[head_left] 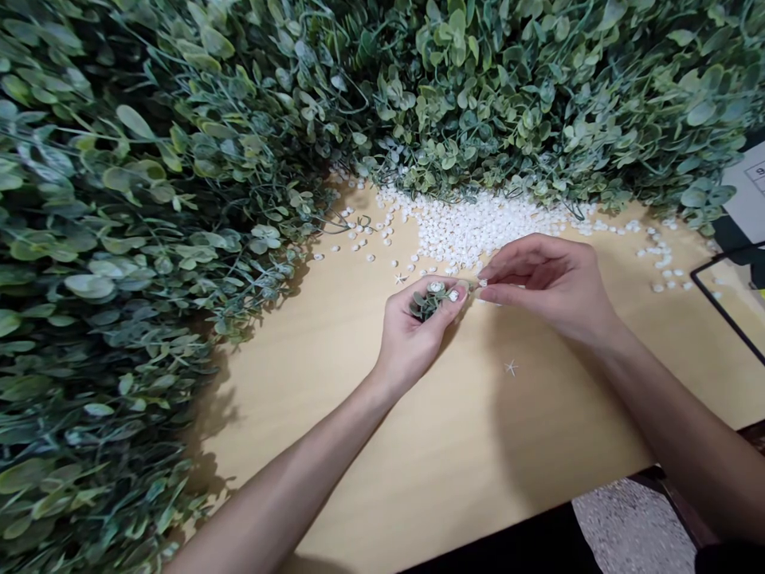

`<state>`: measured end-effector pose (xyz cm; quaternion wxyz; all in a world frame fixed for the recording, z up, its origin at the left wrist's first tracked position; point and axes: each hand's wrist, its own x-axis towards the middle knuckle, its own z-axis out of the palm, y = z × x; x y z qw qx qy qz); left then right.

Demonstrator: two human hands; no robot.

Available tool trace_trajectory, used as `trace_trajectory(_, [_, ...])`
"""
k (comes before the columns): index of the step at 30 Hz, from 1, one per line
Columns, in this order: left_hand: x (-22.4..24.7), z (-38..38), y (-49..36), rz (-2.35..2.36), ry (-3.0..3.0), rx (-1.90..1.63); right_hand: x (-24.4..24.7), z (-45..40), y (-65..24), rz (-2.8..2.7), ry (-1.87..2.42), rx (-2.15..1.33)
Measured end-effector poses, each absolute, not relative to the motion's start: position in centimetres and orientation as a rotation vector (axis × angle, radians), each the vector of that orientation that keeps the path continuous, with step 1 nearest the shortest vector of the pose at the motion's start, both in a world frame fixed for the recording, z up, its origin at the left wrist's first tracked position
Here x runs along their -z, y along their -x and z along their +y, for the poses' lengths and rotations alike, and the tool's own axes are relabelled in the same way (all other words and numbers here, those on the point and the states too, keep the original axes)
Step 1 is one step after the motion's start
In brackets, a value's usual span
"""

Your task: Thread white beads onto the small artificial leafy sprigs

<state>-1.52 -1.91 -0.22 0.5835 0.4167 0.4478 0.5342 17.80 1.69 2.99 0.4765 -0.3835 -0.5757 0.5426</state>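
Observation:
My left hand is closed around a small green sprig that carries a few white beads, over the middle of the table. Just to its right, my right hand pinches a small white bead between thumb and fingers, close to the sprig's tip. Beyond both hands lies a spread pile of white beads. A tiny white star-shaped piece rests on the table below my right hand, and a similar one lies left of the pile.
Dense green artificial foliage borders the wooden table on the left and back. Loose beads are scattered at the right. A black frame edge and a whitish printed sheet are at the far right.

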Motion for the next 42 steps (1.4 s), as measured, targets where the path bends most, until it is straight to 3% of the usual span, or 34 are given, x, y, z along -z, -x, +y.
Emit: trace_trajectory(42, [-0.5,-1.8,1.3,1.018,-1.001,-1.204,-0.9,1.6,-17.7,-1.370,0.934,-1.309])
